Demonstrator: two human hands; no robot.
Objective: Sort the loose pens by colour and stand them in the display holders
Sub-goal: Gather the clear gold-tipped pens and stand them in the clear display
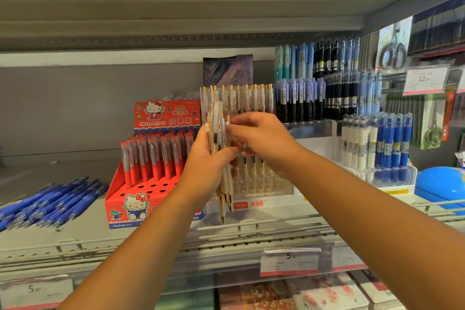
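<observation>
My left hand [205,166] grips a bunch of cream-and-gold pens [218,131] upright, tips down, in front of the shelf. My right hand [261,141] pinches the top of one pen in that bunch with thumb and fingers. Behind my hands stands a clear display holder [266,184] with more cream-and-gold pens in rows. To its left a red cartoon-cat holder [141,199] carries red pens at the back, with open holes in front. Loose blue pens [50,202] lie in a heap on the shelf at the far left.
Tiered holders [327,88] of black, blue and lilac pens fill the back right. A clear stand [377,148] holds white and blue pens. A blue object [440,186] lies at the right edge. Price tags [289,262] hang on the shelf's front rail.
</observation>
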